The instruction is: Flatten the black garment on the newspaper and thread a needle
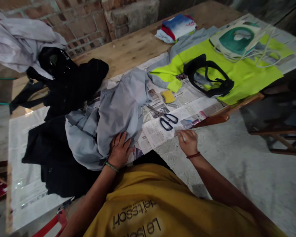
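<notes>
My left hand (119, 149) lies flat on a light grey garment (118, 112) heaped on newspaper (160, 130) that covers a wooden table (135, 46). My right hand (188, 141) is at the table's near edge, fingers pinched on a small white piece, perhaps chalk; I cannot tell for sure. Blue-handled scissors (166, 119) lie on the newspaper just beyond my right hand. A yellow sponge-like pad (168, 96) sits farther back.
Black cloth (64, 85) and a pale garment (19, 41) are piled at the left. A neon-yellow and grey garment (239, 70) with a black strap (208, 79) and a green iron (236, 39) lies at the right. Folded clothes (179, 27) sit at the back by a brick wall.
</notes>
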The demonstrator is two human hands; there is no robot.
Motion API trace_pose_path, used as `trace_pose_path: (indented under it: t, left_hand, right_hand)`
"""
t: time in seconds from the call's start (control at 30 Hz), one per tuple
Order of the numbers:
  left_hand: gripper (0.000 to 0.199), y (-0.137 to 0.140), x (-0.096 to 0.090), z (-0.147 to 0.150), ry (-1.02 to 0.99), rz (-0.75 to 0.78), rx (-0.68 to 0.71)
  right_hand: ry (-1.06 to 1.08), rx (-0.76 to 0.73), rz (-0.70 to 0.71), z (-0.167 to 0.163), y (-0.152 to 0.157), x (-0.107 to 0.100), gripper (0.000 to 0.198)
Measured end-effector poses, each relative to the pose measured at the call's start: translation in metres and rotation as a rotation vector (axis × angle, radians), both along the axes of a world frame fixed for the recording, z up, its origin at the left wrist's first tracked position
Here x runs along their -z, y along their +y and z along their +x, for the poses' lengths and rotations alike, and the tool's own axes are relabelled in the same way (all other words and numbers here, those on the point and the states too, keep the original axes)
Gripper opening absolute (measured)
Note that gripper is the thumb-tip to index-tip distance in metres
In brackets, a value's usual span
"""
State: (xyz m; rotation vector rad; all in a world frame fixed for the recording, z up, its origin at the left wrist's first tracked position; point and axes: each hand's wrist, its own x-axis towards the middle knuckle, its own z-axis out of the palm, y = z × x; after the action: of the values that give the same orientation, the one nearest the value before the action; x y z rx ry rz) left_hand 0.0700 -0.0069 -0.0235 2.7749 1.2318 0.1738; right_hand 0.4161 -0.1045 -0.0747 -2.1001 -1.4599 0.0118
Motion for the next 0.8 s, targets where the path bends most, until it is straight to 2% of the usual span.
trace_pose_path:
  t: [0.1,0.27,0.43,0.53,0.7,0.8]
  left_hand:
    - [0.040,-0.001,0.002,0.001,-0.013,0.012,0.002]
    - [0.038,-0.001,-0.003,0.002,-0.005,-0.016,-0.019]
    - [0.037,0.000,-0.002,0.002,-0.040,-0.036,-0.007]
    - [0.038,0.001,0.000,0.001,-0.061,-0.029,0.007]
    - [0.038,0.004,0.002,-0.003,-0.103,-0.057,-0.001]
    - [0.038,0.007,0.003,-0.007,-0.179,-0.084,-0.061]
  right_hand:
    - [0.011,0.088,-0.006,0.021,0.027,-0.007,0.023]
    - [0.029,0.086,-0.029,0.056,0.087,-0.017,0.026]
    - [0.013,0.070,-0.215,0.068,0.132,-0.020,0.031]
    - [-0.046,0.045,-0.287,0.069,0.143,-0.017,0.024]
    - [-0.076,0.016,-0.208,0.078,0.141,-0.012,0.017]
    - [-0.086,0.078,-0.187,0.088,0.134,-0.012,0.017]
